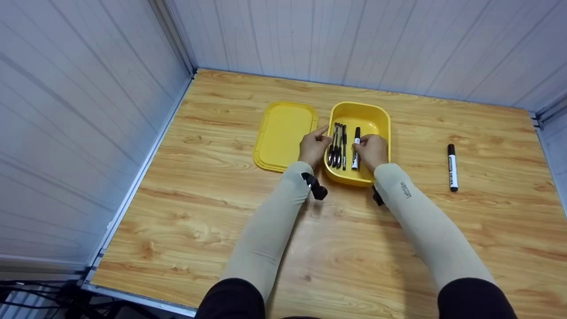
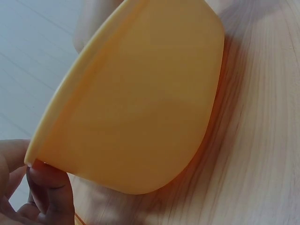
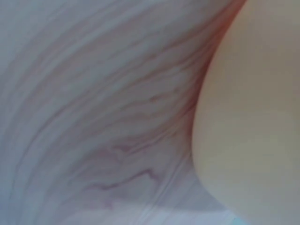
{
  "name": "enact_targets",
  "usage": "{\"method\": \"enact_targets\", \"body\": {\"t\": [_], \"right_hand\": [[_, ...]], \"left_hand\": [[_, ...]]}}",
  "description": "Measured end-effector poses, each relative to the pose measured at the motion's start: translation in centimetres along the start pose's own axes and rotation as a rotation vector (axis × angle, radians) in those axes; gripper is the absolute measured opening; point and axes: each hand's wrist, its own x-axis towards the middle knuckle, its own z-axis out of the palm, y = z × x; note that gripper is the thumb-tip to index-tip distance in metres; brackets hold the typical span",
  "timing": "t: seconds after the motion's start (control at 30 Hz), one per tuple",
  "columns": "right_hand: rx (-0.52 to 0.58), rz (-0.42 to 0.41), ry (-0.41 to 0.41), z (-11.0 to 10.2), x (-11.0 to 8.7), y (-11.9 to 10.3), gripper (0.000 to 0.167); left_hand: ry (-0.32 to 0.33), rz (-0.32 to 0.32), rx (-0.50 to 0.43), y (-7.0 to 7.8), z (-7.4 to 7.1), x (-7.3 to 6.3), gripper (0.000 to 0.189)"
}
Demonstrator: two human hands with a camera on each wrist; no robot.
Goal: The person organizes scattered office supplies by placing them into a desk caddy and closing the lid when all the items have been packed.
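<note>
A yellow plastic box stands on the table with several black-capped pens lying side by side along its left part. My left hand pinches the box's left rim between thumb and fingers; in the left wrist view the fingers are at the rim's corner. Inside the box, my right hand pinches a black-and-white marker, which lies lengthwise to the right of the pens. The right wrist view has only the box's outer wall and blurred table; the right hand is hidden there.
A flat yellow lid lies left of the box, partly behind the left hand. Another black-and-white marker lies on the wooden table at the right. Pale panel walls border the table's back and sides.
</note>
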Motion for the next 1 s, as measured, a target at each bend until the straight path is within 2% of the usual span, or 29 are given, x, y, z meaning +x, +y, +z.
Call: {"method": "enact_targets", "body": {"t": [0.33, 0.5, 0.6, 0.83, 1.0], "right_hand": [[0.027, -0.011, 0.051, 0.2, 0.2, 0.1, 0.026], [0.044, -0.061, 0.166, 0.1, 0.3, -0.5, 0.037], [0.071, -0.105, 0.222, -0.2, 0.3, -0.9, 0.034], [0.072, -0.164, 0.293, -2.0, 0.4, -1.4, 0.033], [0.054, -0.163, 0.344, -4.2, 0.9, -0.1, 0.033]], "left_hand": [[-0.001, 0.001, 0.004, 0.2, 0.1, -0.1, 0.043], [0.007, 0.003, 0.012, 0.3, 0.1, -0.1, 0.043], [0.017, 0.002, 0.020, 0.3, 0.1, -0.1, 0.043], [0.008, -0.004, 0.006, 0.4, 0.0, -0.3, 0.043], [0.017, -0.002, 0.001, 0.4, 0.0, -0.5, 0.042]]}}
